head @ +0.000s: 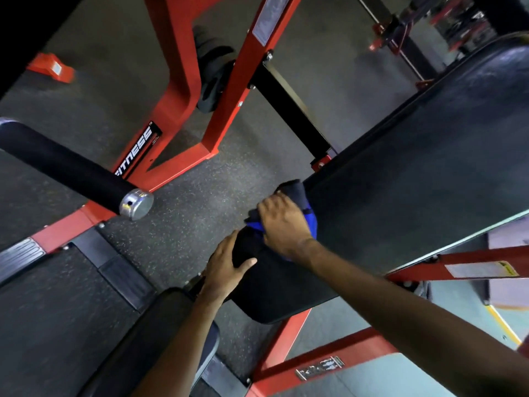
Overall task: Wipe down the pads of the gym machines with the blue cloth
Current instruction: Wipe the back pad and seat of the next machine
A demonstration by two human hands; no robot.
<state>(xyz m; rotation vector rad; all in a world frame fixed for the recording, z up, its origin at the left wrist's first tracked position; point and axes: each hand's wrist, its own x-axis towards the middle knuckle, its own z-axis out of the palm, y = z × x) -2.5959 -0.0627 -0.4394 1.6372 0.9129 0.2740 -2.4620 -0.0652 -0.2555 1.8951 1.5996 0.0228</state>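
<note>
2 hands: my right hand (283,224) clutches the blue cloth (311,223); my left hand (226,265) lies flat; the pad (415,181) stretches away up-right.

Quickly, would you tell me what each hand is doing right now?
Left hand: open, resting on the black pad.
Right hand: gripping the blue cloth.
</note>
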